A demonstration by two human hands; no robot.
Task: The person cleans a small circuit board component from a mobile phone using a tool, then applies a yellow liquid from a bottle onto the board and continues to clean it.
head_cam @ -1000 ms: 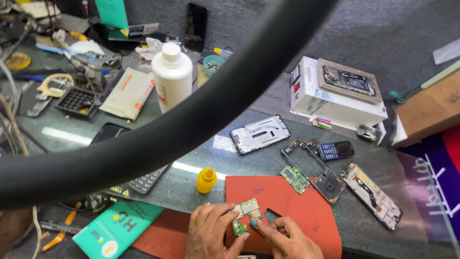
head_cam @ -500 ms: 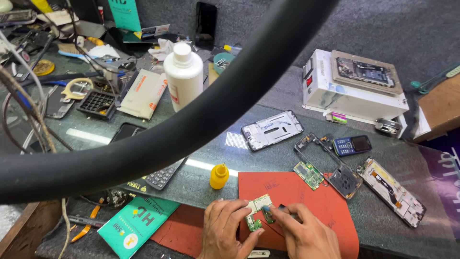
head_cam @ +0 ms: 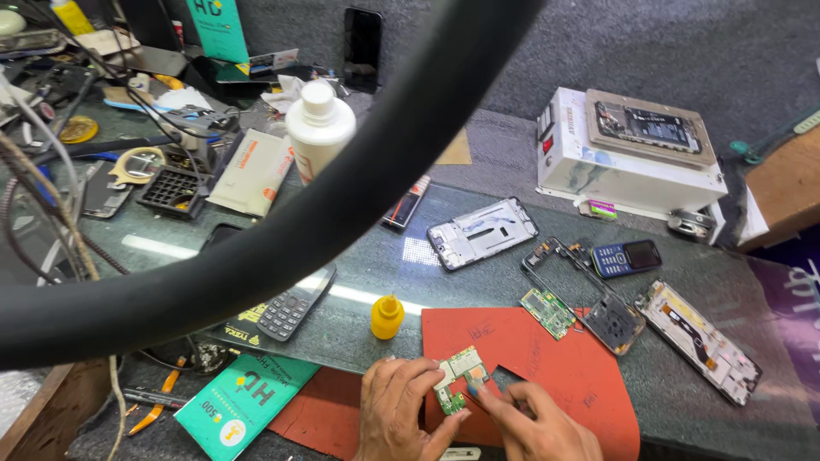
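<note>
At the bottom of the view my left hand [head_cam: 397, 414] pinches a small green circuit board [head_cam: 459, 376] by its left edge, just above a red mat [head_cam: 555, 367]. My right hand [head_cam: 534, 427] presses its fingertips against the board's lower right edge. If it holds a tool, that is too small to tell. A second green circuit board [head_cam: 548, 312] lies at the mat's upper edge, beside an empty black phone frame [head_cam: 581, 286].
A small yellow bottle [head_cam: 386, 317] stands left of the mat. Phone parts lie about: a silver midframe [head_cam: 483, 232], a blue keypad phone [head_cam: 626, 258], a keypad [head_cam: 295, 307]. A white bottle [head_cam: 318, 128] and a white box [head_cam: 628, 166] stand behind. A thick black cable [head_cam: 299, 230] crosses the view.
The camera has shifted, so the whole bench sits lower and further right in view. Both hands stay on the small circuit board with only slight finger movement.
</note>
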